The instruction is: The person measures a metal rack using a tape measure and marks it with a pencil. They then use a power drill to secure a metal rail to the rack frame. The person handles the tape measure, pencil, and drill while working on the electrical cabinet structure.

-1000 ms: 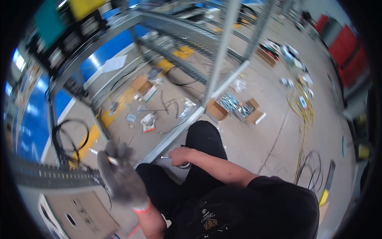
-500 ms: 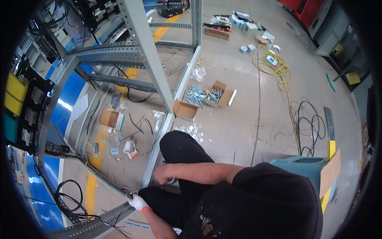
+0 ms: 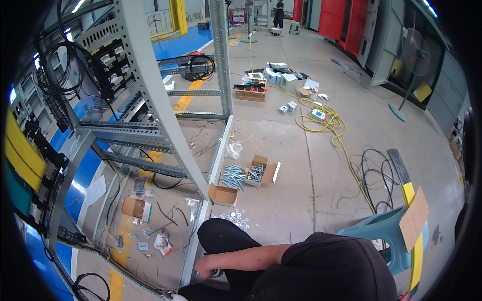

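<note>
My bare right hand [image 3: 204,266] is beside the near upright edge of the grey metal frame [image 3: 173,130]. Its fingers look curled in, and a small shiny metal part [image 3: 217,273] shows just below the wrist; what the fingers hold is hidden. My left hand [image 3: 177,297], in a white glove, is mostly cut off at the bottom edge, near the frame's lower corner; its fingers do not show. Close ahead of my bent knee lie many small washers and nuts [image 3: 236,219] on the floor. Beyond them are an open cardboard box [image 3: 224,195] and a pile of long bolts [image 3: 233,176].
A second box [image 3: 262,170] holds bolts. Inside the frame lie a small carton [image 3: 135,208], plastic bags and wire scraps. A yellow cable [image 3: 321,120] and black cables [image 3: 379,175] coil to the right. A teal stool [image 3: 381,233] stands close at my right. Another person [image 3: 278,14] stands far off.
The view has tilted up, showing more of the far room. My left hand has dropped almost out of the picture. My right hand stays by the frame edge.
</note>
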`<state>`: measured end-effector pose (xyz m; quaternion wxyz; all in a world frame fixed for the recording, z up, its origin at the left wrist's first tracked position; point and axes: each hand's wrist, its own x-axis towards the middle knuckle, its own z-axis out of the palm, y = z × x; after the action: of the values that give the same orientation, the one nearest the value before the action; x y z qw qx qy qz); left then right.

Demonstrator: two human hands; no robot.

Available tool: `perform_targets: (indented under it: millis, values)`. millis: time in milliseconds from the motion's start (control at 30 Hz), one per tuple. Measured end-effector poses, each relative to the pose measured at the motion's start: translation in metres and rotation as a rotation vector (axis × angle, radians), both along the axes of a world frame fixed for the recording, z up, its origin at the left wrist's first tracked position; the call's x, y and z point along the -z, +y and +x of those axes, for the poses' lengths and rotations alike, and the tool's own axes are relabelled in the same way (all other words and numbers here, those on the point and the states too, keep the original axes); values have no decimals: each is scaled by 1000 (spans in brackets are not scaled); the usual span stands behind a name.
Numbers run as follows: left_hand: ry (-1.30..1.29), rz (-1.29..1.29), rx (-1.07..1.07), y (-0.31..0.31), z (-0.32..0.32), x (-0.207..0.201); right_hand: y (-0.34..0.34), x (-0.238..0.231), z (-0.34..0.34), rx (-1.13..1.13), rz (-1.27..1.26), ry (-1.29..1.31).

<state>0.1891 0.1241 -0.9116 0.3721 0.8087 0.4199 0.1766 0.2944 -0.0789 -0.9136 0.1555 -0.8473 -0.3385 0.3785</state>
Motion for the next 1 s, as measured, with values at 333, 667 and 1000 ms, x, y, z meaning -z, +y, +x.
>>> perform_targets:
  millis: [333, 667, 1000]
  values:
    - [125, 72, 135, 3, -3, -7, 0, 1, -4, -39, 7, 14]
    - [41, 65, 98, 16, -5, 20, -6, -12, -7, 12, -13, -1]
    - [-103, -119, 106, 45, 2, 77, -8, -22, -6, 13, -32, 25]
